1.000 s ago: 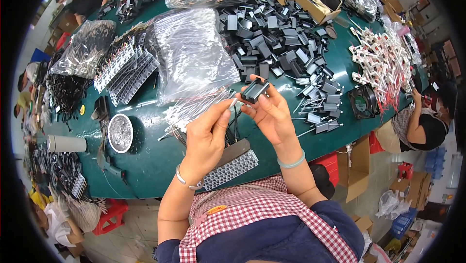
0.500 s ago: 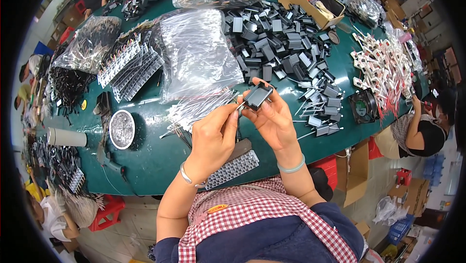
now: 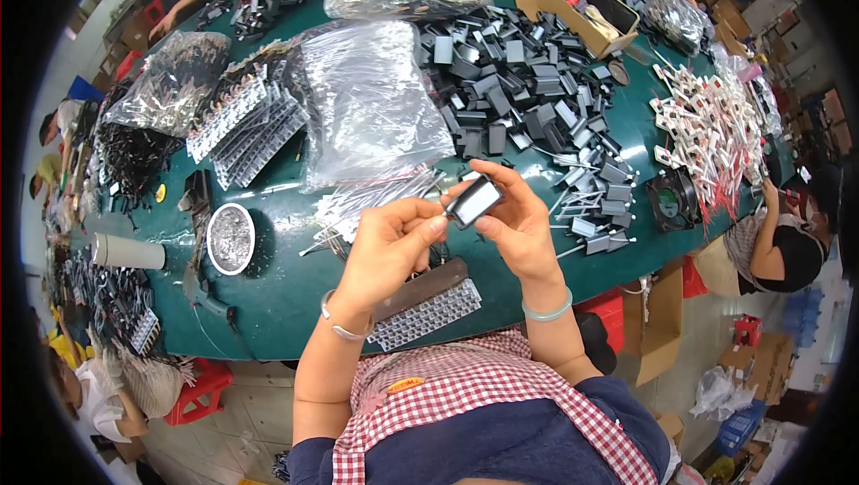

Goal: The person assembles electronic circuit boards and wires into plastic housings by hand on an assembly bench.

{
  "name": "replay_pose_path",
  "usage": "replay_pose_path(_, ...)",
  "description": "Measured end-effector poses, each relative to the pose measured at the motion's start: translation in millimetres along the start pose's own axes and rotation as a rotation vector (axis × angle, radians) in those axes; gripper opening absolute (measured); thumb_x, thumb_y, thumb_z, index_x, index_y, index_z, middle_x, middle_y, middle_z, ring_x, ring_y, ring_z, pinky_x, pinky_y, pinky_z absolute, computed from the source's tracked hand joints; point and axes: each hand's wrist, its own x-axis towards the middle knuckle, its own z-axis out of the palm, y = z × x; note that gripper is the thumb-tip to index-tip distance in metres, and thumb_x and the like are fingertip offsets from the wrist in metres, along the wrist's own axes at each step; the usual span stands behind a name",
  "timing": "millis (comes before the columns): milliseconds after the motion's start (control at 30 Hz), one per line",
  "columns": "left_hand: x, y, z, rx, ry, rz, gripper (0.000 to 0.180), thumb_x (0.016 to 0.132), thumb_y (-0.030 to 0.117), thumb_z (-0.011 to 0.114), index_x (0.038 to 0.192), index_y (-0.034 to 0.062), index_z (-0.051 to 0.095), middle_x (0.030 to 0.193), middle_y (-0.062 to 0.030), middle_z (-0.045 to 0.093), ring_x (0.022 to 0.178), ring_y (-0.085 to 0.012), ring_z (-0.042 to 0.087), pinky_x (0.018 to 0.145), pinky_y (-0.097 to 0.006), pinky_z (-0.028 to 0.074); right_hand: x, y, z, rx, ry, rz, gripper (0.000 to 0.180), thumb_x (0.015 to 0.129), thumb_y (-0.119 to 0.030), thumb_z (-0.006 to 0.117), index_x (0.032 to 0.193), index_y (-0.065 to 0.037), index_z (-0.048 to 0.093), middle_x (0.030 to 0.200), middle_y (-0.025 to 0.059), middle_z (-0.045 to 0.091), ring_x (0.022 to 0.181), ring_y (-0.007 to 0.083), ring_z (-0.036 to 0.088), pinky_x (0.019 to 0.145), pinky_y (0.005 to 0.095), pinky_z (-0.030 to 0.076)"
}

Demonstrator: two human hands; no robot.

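the small boxy black case point(image 3: 475, 203), glossy plastic, sits between both hands above the green bench point(image 3: 291, 302). i have the right hand's point(image 3: 526, 236) grip closed around its edges; the left hand's point(image 3: 386, 245) thumb and fingertip meet at its left end, on case or thin lead, i can't tell. i'd judge this a fitting step, next calling for a steady right hold and fine left pressure. beyond lie slim white wires point(image 3: 362, 205), a wrinkled clear bag point(image 3: 369, 87) and heaped hard-edged dark shells point(image 3: 544, 87).
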Motion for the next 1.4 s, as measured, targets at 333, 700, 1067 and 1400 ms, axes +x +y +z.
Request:
replay_pose_path(333,-1,-16,16,0.103,0.100,-0.028,0.023,0.093,0.016,0.063,0.102,-0.0047,0.061,0.067,-0.0053,0.064,0.053,-0.0074,0.059,0.046,-0.021,0.047,-9,5,12,-0.263,0.229,-0.184,0.036,0.082,-0.005,0.070,0.116,-0.005,0.058,0.142,0.0145,0.044,0.132,0.0273,0.041,0.103,0.0412,0.037)
replay_pose_path(700,3,-26,26,0.466,0.201,0.212,0.021,0.089,0.013,0.064,0.101,-0.0032,0.060,0.077,-0.0151,0.070,0.064,-0.0215,0.067,0.057,-0.031,0.052,-10,21,11,-0.285,0.400,-0.127,0.005,0.086,0.003,0.063,0.090,0.001,0.062,0.134,0.0159,0.049,0.122,0.0241,0.049,0.096,0.0306,0.043)
replay_pose_path(1067,50,-83,-8,1.172,0.204,0.454,0.023,0.084,0.011,0.066,0.104,0.0030,0.060,0.090,-0.0166,0.064,0.079,-0.0330,0.063,0.068,-0.042,0.049,-35,-45,-102,-0.915,0.783,-0.642,0.005,0.094,0.001,0.054,0.098,0.000,0.051,0.100,0.0156,0.065,0.081,0.0202,0.067,0.072,0.0302,0.052)
replay_pose_path(1400,68,-103,-16,1.422,0.165,0.295,0.011,0.085,0.009,0.061,0.086,0.0032,0.052,0.079,-0.0172,0.060,0.077,-0.0356,0.062,0.065,-0.046,0.047,-53,-16,-151,-1.678,0.390,-0.101,0.018,0.078,-0.001,0.068,0.095,-0.002,0.061,0.100,0.0116,0.063,0.093,0.0301,0.060,0.080,0.0384,0.049)
